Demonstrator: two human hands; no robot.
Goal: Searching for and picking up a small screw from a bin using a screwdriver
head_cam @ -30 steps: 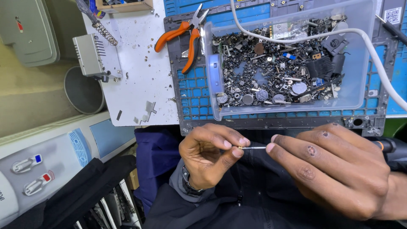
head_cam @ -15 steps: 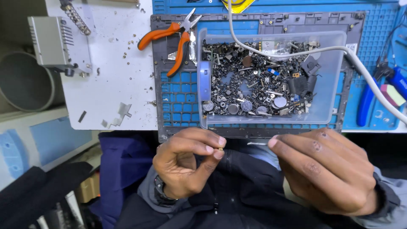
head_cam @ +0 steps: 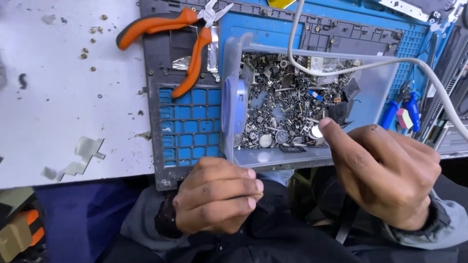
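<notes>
Your left hand (head_cam: 217,200) is curled into a fist below the table edge (head_cam: 73,173); whatever it pinches is hidden. Your right hand (head_cam: 387,170) reaches its forefinger over the near rim of the clear tray (head_cam: 273,158) of metal scraps (head_cam: 285,114); its grasp can't be told. Orange pliers (head_cam: 187,44) lie well clear.

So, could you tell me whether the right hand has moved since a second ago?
Yes. The right hand has gone up from the lap to the near rim of the clear parts tray, away from the left hand.

Clear plastic bin (head_cam: 375,92) — heaped with small metal scrap (head_cam: 282,112).
</notes>
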